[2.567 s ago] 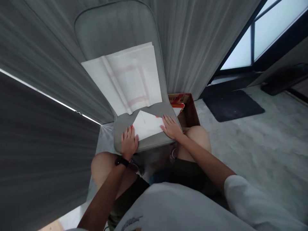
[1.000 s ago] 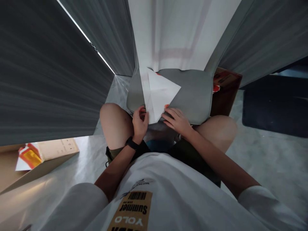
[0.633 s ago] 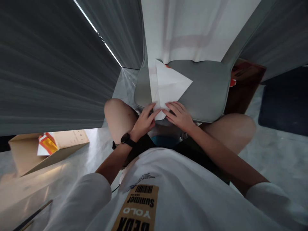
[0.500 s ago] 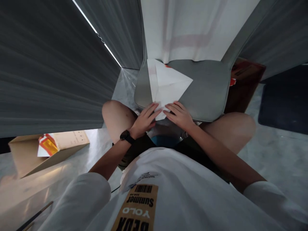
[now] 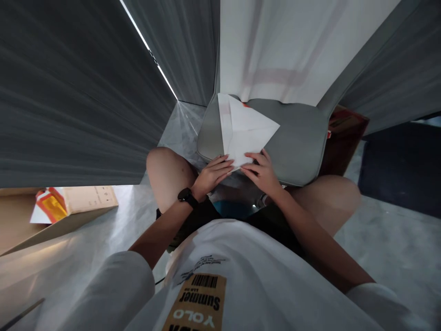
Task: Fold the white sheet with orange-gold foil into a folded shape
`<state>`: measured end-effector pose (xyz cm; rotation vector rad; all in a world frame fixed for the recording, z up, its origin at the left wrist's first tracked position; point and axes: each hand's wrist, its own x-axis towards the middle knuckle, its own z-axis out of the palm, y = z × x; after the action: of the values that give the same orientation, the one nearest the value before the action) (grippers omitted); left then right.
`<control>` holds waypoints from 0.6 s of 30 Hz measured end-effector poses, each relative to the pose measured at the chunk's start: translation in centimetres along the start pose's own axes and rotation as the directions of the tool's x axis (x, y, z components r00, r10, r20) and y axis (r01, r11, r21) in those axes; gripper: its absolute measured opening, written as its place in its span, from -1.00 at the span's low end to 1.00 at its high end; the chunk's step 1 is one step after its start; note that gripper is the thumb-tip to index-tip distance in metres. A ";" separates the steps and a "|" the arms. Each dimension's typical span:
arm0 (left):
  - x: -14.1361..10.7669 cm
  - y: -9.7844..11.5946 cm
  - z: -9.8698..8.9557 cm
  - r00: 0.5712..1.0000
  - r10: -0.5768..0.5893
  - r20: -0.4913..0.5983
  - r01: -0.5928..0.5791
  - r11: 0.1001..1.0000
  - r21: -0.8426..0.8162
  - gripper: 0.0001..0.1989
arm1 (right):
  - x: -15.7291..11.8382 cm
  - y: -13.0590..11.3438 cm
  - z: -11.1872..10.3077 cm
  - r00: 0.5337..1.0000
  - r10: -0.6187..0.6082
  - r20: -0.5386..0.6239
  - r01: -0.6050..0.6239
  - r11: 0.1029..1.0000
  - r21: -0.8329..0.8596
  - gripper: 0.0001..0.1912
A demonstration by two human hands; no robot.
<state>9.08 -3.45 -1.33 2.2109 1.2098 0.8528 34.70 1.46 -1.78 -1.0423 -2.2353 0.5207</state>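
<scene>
A folded white paper, creased into a kite-like point, lies on a grey seat cushion, its narrow tip toward the person. The left hand and right hand rest open, fingers spread, fingertips on the paper's near end.

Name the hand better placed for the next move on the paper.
Right, probably: the right hand has its fingers along the paper's lower edge, while the left hand touches only its near tip.
</scene>
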 end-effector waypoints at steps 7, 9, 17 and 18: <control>-0.4 -0.2 0.7 0.970 -0.092 -0.223 0.087 0.996 -0.033 -0.91 | 0.2 0.1 -0.2 1.000 0.027 0.001 -0.027 0.999 -0.037 -0.88; -0.6 -0.4 0.7 0.969 -0.102 -0.223 0.106 0.994 0.005 -0.93 | 0.2 0.3 -0.3 0.999 -0.011 0.046 0.013 0.999 -0.050 -0.87; -0.6 -0.3 0.4 0.961 -0.186 -0.207 0.205 0.976 0.075 -0.86 | 0.5 0.8 0.0 0.996 0.041 0.079 -0.041 0.999 -0.005 -0.88; -0.5 -0.2 0.5 0.954 -0.213 -0.211 0.237 0.967 0.095 -0.83 | 0.5 0.8 0.1 0.996 0.057 0.068 -0.057 0.998 0.003 -0.86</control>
<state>9.10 -3.82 -1.92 2.0619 1.6126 0.9456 34.76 2.35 -2.11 -1.1043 -2.2673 0.5934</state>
